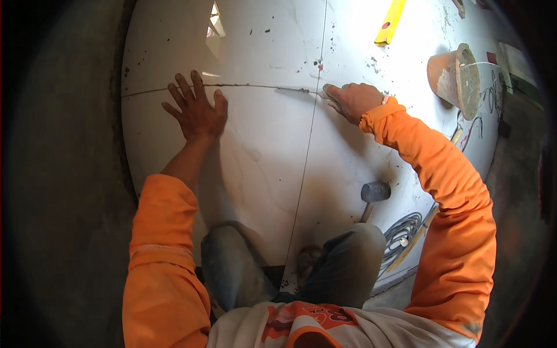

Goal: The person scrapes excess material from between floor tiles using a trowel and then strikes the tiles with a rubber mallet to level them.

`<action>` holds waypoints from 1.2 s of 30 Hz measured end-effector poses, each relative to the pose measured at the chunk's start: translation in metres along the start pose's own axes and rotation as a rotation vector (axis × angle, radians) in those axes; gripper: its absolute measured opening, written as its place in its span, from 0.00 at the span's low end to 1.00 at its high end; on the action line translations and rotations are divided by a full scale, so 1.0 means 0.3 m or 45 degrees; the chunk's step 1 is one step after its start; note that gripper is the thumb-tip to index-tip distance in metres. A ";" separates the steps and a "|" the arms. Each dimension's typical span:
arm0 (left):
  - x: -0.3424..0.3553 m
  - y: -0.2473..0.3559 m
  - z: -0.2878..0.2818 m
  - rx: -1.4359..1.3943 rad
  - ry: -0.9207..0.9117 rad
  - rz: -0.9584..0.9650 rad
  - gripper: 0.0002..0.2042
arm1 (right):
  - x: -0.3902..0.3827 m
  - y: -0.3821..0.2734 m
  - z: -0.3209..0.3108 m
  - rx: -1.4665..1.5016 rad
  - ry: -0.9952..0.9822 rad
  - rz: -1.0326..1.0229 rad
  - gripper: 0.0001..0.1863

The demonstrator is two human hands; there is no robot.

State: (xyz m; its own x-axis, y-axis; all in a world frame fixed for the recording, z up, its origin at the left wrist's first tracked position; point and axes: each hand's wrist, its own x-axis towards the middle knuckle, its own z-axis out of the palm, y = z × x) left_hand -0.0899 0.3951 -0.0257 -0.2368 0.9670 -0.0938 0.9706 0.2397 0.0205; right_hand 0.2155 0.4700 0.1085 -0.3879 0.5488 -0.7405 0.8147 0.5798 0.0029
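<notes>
Large glossy white tiles [255, 145] with faint grey veins cover the floor in front of me. My left hand [200, 113] lies flat on them, fingers spread, the tips reaching the dark joint line [243, 86] that runs across. Farther right, my right hand [355, 102] is closed near the point where this joint meets the lengthwise one. From its fingers a thin, blade-like tool [297, 90] seems to extend leftward along the joint; its handle is hidden in my grip. Dark crumbs dot the tiles around the joint.
A yellow spirit level [390, 23] lies at the far right. Below it a mortar-stained bucket [445, 78] rests tipped on its side. A rubber mallet [375, 192] and a coil of grey cable [400, 238] lie by my right knee. Rough bare floor [64, 174] borders the left.
</notes>
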 end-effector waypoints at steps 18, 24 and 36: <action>-0.019 -0.003 -0.006 0.047 -0.018 -0.028 0.37 | 0.014 -0.193 -0.218 0.104 -0.206 0.166 0.12; -0.011 0.004 -0.012 0.042 -0.003 -0.023 0.37 | 0.038 -0.268 -0.258 -0.058 -0.119 0.011 0.11; -0.015 0.038 -0.036 -0.015 -0.060 -0.010 0.36 | -0.255 -0.001 -0.329 0.074 -0.057 0.203 0.14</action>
State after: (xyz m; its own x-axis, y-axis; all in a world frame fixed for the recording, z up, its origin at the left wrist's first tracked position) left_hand -0.0783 0.3942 -0.0142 -0.2419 0.9601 -0.1406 0.9681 0.2486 0.0315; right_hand 0.2024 0.4873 0.2313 -0.2329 0.6028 -0.7631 0.8886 0.4508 0.0848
